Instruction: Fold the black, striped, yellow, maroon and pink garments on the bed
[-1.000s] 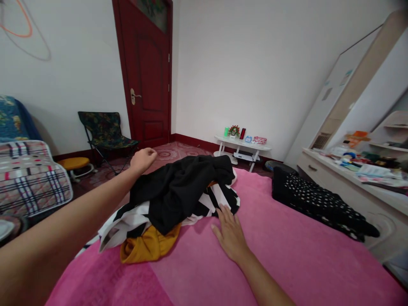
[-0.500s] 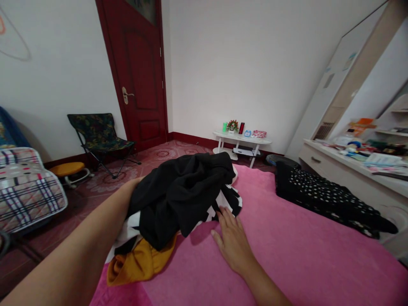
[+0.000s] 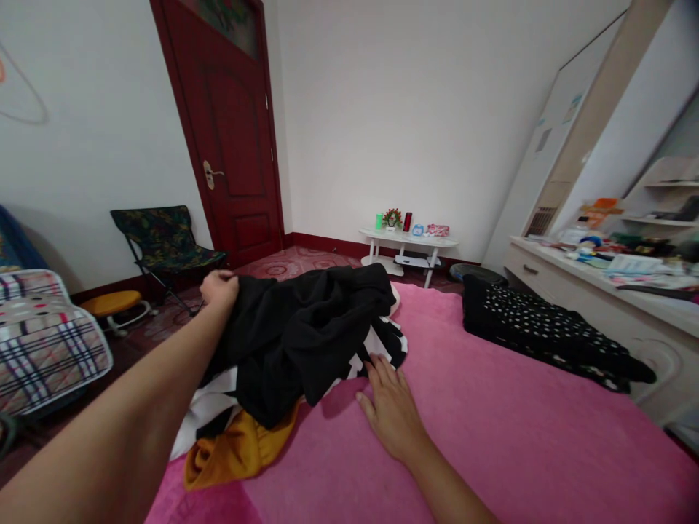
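A heap of clothes lies on a pink bed cover (image 3: 470,422). On top is a crumpled black garment (image 3: 311,313). Beneath it show a black-and-white patterned cloth (image 3: 376,346) and a mustard-yellow garment (image 3: 240,451). My left hand (image 3: 219,286) is at the heap's far left, fingers closed on the edge of the black garment. My right hand (image 3: 390,404) lies flat with its fingers spread, fingertips touching the patterned cloth at the heap's right side.
Right of the heap lies a folded black garment with white dots (image 3: 540,327). A cluttered white dresser (image 3: 573,273) stands beyond it. Farther back are a small white table (image 3: 407,238), a camouflage folding chair (image 3: 164,240), a yellow stool (image 3: 112,302) and a dark red door (image 3: 234,138).
My left hand has come out from behind the black garment and drawn its edge out to the left. My right hand keeps its place by the patterned cloth. The view has shifted slightly.
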A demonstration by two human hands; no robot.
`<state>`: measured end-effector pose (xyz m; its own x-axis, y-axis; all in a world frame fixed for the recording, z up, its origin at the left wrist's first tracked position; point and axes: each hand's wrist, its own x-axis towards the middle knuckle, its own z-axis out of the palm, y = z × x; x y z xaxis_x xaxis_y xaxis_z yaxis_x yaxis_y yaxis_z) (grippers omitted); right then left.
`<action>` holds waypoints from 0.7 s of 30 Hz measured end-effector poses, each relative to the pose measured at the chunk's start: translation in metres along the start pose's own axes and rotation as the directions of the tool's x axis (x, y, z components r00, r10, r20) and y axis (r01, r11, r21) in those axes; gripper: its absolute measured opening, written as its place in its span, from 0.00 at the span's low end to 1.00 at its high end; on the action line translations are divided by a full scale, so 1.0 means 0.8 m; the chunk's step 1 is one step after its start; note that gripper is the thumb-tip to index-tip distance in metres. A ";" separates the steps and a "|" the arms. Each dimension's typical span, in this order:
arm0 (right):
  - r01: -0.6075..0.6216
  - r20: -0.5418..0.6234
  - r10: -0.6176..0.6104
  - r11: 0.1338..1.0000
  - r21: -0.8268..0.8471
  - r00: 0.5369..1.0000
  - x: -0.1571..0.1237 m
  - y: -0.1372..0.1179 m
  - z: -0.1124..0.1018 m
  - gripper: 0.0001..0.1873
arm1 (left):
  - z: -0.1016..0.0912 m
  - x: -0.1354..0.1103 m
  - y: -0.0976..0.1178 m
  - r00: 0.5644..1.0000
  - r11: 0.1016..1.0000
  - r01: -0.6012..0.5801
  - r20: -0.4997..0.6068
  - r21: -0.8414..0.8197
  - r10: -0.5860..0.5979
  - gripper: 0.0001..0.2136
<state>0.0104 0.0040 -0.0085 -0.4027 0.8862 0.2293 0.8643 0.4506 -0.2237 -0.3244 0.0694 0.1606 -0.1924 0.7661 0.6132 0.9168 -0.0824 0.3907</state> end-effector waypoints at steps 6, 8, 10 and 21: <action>0.007 0.000 -0.007 1.000 0.010 1.000 0.000 0.001 -0.001 0.29 | 0.046 0.050 0.037 0.818 0.843 -0.533 0.305 0.079 0.489 0.10; 0.004 0.000 -0.004 1.000 0.018 1.000 -0.001 0.002 0.000 0.29 | 0.069 0.033 0.042 0.597 0.703 -0.711 0.538 0.011 0.595 0.09; 0.005 -0.007 -0.005 1.000 0.027 1.000 -0.002 0.003 0.000 0.29 | 0.085 0.007 0.041 0.535 0.665 -0.747 0.603 0.010 0.592 0.08; 0.052 -0.109 -0.047 0.998 0.039 0.993 -0.005 0.002 -0.006 0.29 | 0.054 -0.027 0.060 0.739 0.767 -0.625 0.422 0.142 0.525 0.14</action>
<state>0.0152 0.0008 -0.0050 -0.4079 0.8468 0.3414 0.8298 0.4998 -0.2482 -0.2609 0.0763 0.1367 0.4864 0.7921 0.3688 0.8734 -0.4521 -0.1810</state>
